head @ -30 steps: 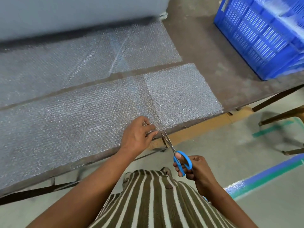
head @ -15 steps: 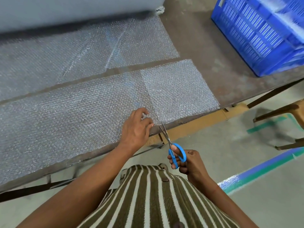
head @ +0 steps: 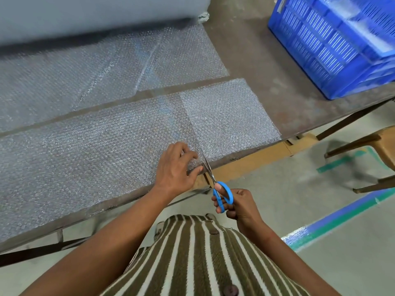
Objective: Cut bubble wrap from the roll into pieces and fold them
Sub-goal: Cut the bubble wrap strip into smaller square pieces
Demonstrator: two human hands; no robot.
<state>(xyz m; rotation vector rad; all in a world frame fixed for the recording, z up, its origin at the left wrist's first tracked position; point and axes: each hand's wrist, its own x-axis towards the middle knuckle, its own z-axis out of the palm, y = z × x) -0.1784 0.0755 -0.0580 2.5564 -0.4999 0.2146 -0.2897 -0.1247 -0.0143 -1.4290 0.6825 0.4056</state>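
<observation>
Your left hand point(head: 174, 165) sits at the near edge of the worktop point(head: 267, 86), centre of the frame, fingers curled and pinching the edge of the bubble wrap strip point(head: 96, 150). A bit of the wrap bunches up between thumb and fingers. Your right hand point(head: 239, 207) is just below and to the right, off the worktop edge, fingers and thumb curled through the blue loops of the scissors point(head: 215, 184). The blades point up-left, tips at the strip's near edge, right beside your left fingertips; blades look nearly together, hard to tell whether they're biting the wrap.

The strip lies flat across the middle of the frame, from the left edge to right of centre. Its right end looks whiter and denser than the rest. A narrow bare band of worktop separates it from a second sheet of bubble wrap point(head: 106, 67) above it, which runs up to the big grey roll point(head: 85, 16) along the top left.

Blue plastic crate point(head: 333, 43) stands on the worktop, upper right. A wooden stool point(head: 376, 146) is at the right edge, on the floor. Blue-green tape line point(head: 342, 218) runs across the floor, lower right.
</observation>
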